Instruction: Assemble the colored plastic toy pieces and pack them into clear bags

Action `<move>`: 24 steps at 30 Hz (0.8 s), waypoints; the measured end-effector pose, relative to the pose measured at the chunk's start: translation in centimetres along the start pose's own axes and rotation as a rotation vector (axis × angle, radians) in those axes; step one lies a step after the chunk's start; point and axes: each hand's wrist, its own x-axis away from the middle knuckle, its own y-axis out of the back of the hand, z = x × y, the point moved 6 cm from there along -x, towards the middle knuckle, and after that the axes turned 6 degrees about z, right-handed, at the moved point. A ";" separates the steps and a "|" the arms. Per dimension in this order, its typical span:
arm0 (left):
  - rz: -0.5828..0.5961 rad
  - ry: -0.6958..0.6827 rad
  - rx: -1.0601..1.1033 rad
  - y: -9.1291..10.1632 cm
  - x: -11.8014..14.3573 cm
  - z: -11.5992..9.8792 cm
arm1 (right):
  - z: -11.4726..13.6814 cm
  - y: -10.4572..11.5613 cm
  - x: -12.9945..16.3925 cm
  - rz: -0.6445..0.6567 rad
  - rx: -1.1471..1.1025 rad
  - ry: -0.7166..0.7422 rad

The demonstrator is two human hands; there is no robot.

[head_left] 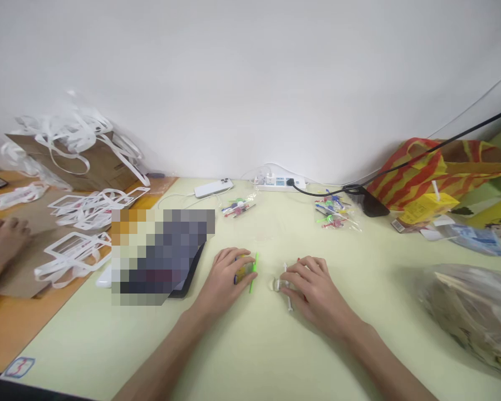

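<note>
My left hand [229, 273] rests at the middle of the pale green table top. Its fingers curl round a small yellow-and-blue plastic toy piece [244, 270] with a bright green stick [254, 278] at its right side. A short gap to the right, my right hand [311, 281] closes its fingers on a small clear-and-white plastic toy piece [279, 285] crossed by a white stick [289, 303]. Something red shows just behind the right fingers. My hands partly cover both pieces, so their full shapes are hidden.
Bagged colourful plastic parts [239, 206] lie behind my left hand, another such bag [334, 211] behind my right. A partly blurred tablet-like device [183, 287], phone [214, 188] and power strip [281, 184] are around. Another person's hand [4, 239] is at far left; a plastic bag [476, 312] at right.
</note>
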 end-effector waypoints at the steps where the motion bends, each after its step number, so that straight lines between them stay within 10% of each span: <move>1: 0.002 -0.001 -0.004 0.0 0.0 -0.1 | 0.0 0.0 0.0 -0.004 -0.004 -0.002; 24: 0.029 -0.013 -0.011 -0.1 0.2 0.0 | 0.1 0.1 0.0 -0.019 0.018 -0.006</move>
